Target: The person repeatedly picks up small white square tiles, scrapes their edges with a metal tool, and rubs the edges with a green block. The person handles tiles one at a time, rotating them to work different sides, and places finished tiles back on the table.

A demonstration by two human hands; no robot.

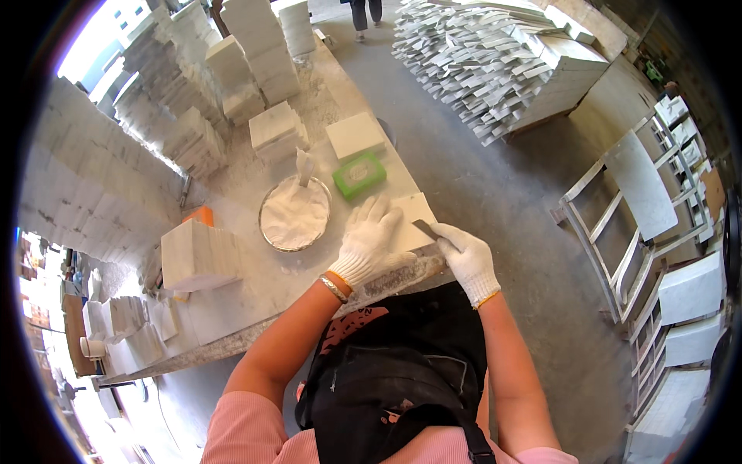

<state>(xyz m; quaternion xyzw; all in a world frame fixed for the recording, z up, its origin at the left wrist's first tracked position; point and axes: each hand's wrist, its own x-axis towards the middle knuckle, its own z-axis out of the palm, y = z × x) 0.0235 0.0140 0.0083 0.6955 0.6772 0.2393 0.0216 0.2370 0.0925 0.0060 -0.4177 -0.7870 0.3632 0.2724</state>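
Both hands wear white knitted gloves. My left hand [371, 236] lies flat with fingers outstretched, pressing on a pale stone tile [415, 211] at the corner of the bench. In my right hand [468, 259] is a dark flat scraper blade [425, 230], pinched at the tile's right edge. Left of the tile stands a round metal-rimmed bowl [294, 219] heaped with white powder or paste. A whitish flat-ended piece [304, 165] sticks up out of it. Beyond my left hand rest a green box [359, 175] and another pale tile [355, 137].
Tall stacks of white stone tiles [93, 178] line the bench's left side, with a smaller block of tiles [197, 255] nearer. An orange object [199, 216] sits behind that block. Across the floor are a large tile pile [495, 69] and slanted racks [610, 232]. Someone's legs [365, 15] show far off.
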